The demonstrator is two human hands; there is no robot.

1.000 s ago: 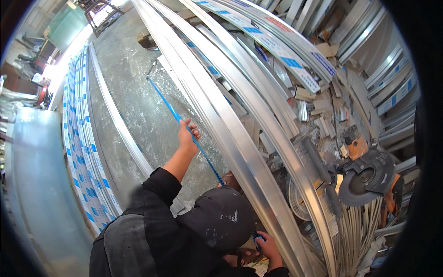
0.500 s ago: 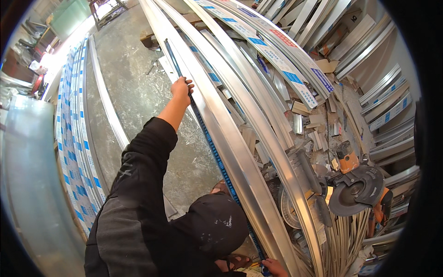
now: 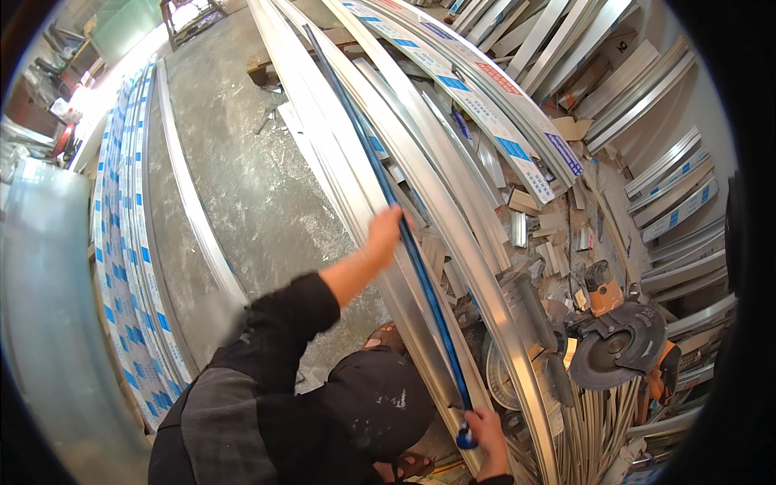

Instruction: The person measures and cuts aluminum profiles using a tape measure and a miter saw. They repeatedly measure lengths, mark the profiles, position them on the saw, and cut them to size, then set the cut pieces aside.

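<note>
The left hand [image 3: 386, 230] is stretched far forward, fingers curled over a thin blue strip [image 3: 420, 275] and pressing it against a long silver metal rail [image 3: 380, 267]. The right hand [image 3: 485, 432] sits close to the body, closed around the near end of the same strip, where a small dark blue knob shows below the fingers. The strip runs in one long line along the rail, from the near hand, under the far hand, and on toward the top of the view.

To seat the strip well, it seems best to hold the near end firmly so it does not creep, and press with the far hand straight down over the rail, working evenly so no part bulges or twists out.

A dark cap and dark sleeves fill the lower middle. More silver rails [image 3: 477, 121], some with blue and white film, lie beside the first. To the right, among offcuts, rests an orange circular saw [image 3: 618, 343]. To the left is bare concrete floor [image 3: 242, 170].
</note>
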